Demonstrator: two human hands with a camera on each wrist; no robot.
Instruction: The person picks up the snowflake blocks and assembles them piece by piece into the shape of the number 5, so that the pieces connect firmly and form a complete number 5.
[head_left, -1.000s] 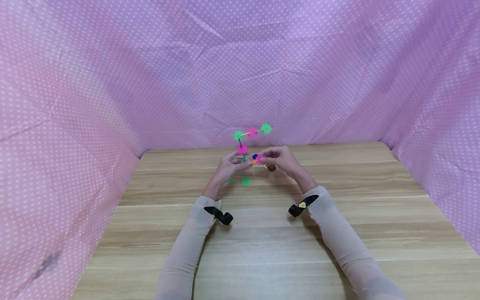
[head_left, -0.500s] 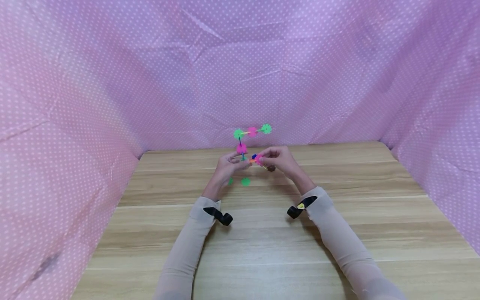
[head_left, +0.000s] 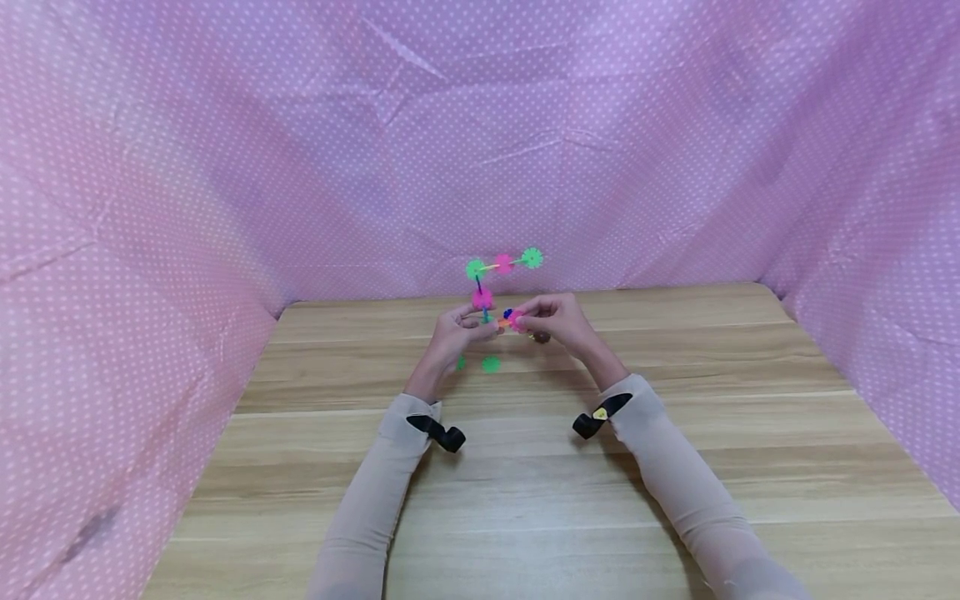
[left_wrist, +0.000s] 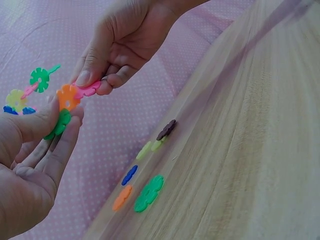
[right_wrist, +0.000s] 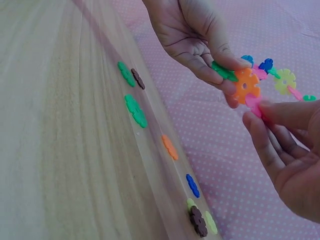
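Observation:
Over the far part of the table, my left hand [head_left: 454,335] pinches a green snowflake disc [left_wrist: 59,125] at the lower end of a chain of interlocking plastic discs. An orange disc [right_wrist: 246,86] adjoins that green one, edge against slot. Opposite, my right hand [head_left: 564,321] pinches a pink disc [left_wrist: 89,90] between thumb and fingers, and its rim meets the orange disc's edge. The rest of the chain rises from the left hand, then bends right through a green disc [head_left: 476,269] and a pink disc [head_left: 503,263] to a green disc [head_left: 532,257] at its end.
Loose discs lie on the wooden table [head_left: 510,500] beneath the hands: a large green disc [left_wrist: 149,193], an orange disc [right_wrist: 169,147], a blue disc [right_wrist: 192,185], a brown disc [right_wrist: 198,221] and several others. Behind the table hangs a pink dotted cloth [head_left: 480,150].
Both hands stay nearly in place. The right hand, with the pink disc, has edged slightly left toward the left hand, and the chain has shifted a touch left.

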